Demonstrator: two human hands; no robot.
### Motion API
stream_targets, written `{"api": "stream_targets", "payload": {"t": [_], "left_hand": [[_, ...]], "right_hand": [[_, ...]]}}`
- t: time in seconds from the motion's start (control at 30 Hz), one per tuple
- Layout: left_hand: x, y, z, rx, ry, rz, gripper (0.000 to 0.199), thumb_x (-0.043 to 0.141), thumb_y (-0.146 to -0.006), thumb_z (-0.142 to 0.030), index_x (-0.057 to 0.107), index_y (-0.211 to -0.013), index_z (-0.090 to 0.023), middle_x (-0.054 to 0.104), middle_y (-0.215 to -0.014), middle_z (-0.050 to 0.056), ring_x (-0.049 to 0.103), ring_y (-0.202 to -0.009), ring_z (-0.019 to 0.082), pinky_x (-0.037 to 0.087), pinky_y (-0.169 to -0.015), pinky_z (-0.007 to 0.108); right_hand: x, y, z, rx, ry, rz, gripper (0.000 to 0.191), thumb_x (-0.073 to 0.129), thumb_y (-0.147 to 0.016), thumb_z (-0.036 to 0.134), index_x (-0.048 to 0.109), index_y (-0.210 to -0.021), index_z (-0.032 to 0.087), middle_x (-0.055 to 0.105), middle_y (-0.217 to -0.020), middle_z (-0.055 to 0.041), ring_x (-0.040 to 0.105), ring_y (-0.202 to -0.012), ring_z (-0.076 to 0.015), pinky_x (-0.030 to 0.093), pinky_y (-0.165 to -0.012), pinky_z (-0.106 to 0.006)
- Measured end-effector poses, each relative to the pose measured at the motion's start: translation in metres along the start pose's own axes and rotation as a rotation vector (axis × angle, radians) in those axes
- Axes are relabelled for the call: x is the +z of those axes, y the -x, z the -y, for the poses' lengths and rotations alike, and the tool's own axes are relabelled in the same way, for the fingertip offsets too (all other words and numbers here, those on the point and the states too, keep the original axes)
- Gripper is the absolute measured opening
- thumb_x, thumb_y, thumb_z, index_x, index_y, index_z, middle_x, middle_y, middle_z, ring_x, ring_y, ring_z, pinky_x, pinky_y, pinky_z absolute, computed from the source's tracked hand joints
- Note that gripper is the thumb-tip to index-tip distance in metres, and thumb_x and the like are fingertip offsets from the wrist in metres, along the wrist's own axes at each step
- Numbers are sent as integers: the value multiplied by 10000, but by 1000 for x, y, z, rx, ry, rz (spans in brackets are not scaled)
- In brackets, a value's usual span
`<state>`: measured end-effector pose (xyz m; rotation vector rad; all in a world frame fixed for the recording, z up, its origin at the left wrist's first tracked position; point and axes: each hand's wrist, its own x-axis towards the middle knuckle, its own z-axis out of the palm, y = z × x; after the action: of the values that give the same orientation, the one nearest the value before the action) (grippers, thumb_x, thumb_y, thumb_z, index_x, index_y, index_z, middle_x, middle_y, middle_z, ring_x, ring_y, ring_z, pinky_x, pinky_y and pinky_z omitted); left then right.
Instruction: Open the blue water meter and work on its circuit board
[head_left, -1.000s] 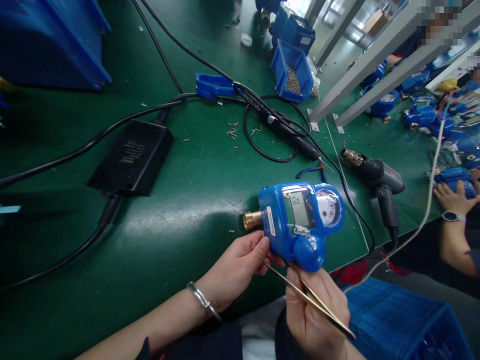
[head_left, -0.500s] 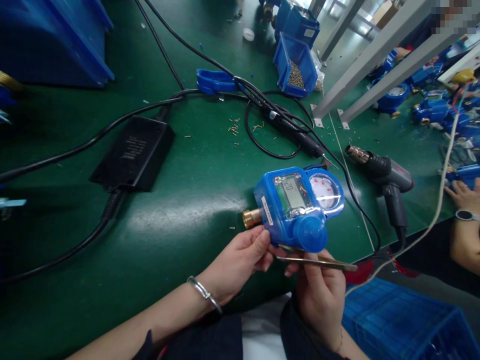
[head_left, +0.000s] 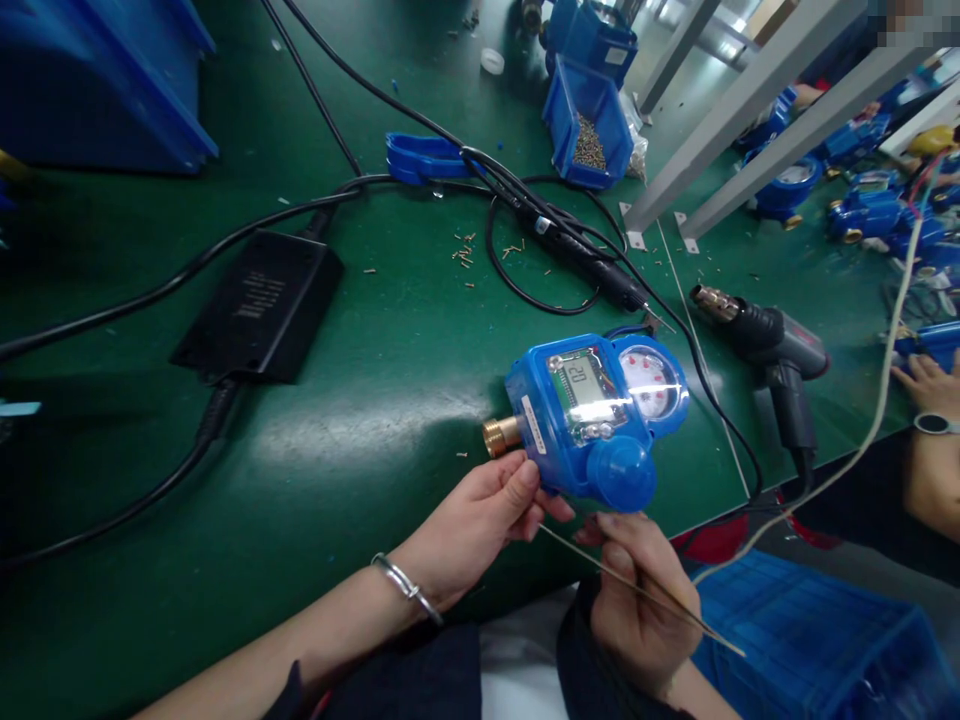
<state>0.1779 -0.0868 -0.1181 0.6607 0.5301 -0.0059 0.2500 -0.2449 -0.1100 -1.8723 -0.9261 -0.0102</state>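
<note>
Meter (head_left: 570, 430): ctr, in L hand (head_left: 476, 510)
Tweezers (head_left: 712, 635): in R hand (head_left: 637, 622), before meter
Driver (head_left: 589, 265): on surface (head_left: 397, 360), bhd meter
Heat gun (head_left: 784, 350): R of meter
Adapter (head_left: 259, 305): far L
Screws (head_left: 589, 147): in bin (head_left: 579, 92), bhd driver

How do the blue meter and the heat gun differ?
The blue meter is boxy, with a round dial; the heat gun is dark and pistol-shaped. The left hand grips the meter, while the heat gun lies on the green table. Both have projecting metal: a threaded fitting, a nozzle.
</note>
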Motion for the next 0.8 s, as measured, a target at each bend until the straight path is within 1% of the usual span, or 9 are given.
{"api": "stream_targets", "payload": {"t": [0.07, 0.17, 0.27, 0.33, 0.43, 0.5, 0.57, 0.67, 0.8], "left_hand": [[0, 0, 0, -2, 0, 3, 475, 662, -816, -613, 606, -859, -143, 649, -758, 32, 436, -583, 105, 312, -541, 226], [0, 0, 0, 3, -3, 13, 476, 657, -821, -611, 596, -851, -139, 661, -796, 45, 445, -592, 106, 316, -539, 228], [-1, 0, 1, 19, -7, 20, 478, 647, -832, -607, 596, -854, -132, 660, -786, 44, 441, -581, 101, 316, -533, 225], [-1, 0, 1, 26, -12, 21, 482, 642, -833, -612, 597, -846, -132, 649, -756, 35, 436, -572, 100, 315, -528, 224], [0, 0, -1, 31, -16, 21, 488, 643, -822, -630, 592, -810, -145, 611, -694, 11, 438, -574, 104, 315, -529, 220], [1, 0, -2, 36, -14, 25, 486, 648, -816, -632, 592, -787, -150, 589, -674, 0, 432, -573, 103, 310, -526, 217], [2, 0, -3, 40, -11, 30, 480, 650, -818, -627, 598, -777, -151, 588, -681, -1, 412, -562, 97, 301, -517, 215], [2, -1, -3, 42, -4, 42, 470, 643, -828, -618, 604, -783, -152, 589, -684, -2, 392, -550, 93, 293, -510, 215], [0, -1, -1, 43, 5, 48, 459, 654, -824, -609, 591, -775, -157, 542, -640, -24, 381, -547, 95, 299, -520, 216]], "right_hand": [[-1, -3, 1, -48, 34, 18, 178, 549, -927, 235, 662, -1065, 227, 717, -885, -57, 693, -737, -197, 577, -696, -365], [-1, -7, 4, -80, 60, 45, 204, 551, -921, 201, 657, -1093, 229, 719, -914, -58, 695, -787, -200, 578, -695, -346], [-3, -8, 6, -83, 66, 61, 249, 543, -910, 142, 649, -1116, 234, 718, -929, -34, 688, -838, -175, 566, -740, -304], [-4, -8, 7, -69, 55, 81, 265, 541, -899, 113, 652, -1106, 236, 714, -938, -17, 678, -839, -152, 551, -762, -271], [-3, -11, 11, 5, 19, 98, 253, 521, -900, 89, 662, -1048, 238, 695, -871, 3, 662, -812, -134, 531, -717, -232], [-3, -14, 13, 93, -19, 107, 238, 500, -918, 90, 664, -1013, 235, 673, -821, 10, 652, -773, -126, 519, -666, -216], [-4, -16, 14, 178, -70, 131, 216, 489, -939, 115, 671, -979, 226, 666, -812, 6, 647, -729, -123, 513, -631, -214], [-5, -18, 11, 265, -154, 158, 191, 489, -958, 173, 677, -941, 202, 670, -815, -14, 645, -693, -133, 511, -599, -226], [2, -14, 3, 360, -245, 177, 243, 465, -980, 261, 669, -898, 156, 689, -806, -61, 660, -681, -162, 529, -594, -257]]}}
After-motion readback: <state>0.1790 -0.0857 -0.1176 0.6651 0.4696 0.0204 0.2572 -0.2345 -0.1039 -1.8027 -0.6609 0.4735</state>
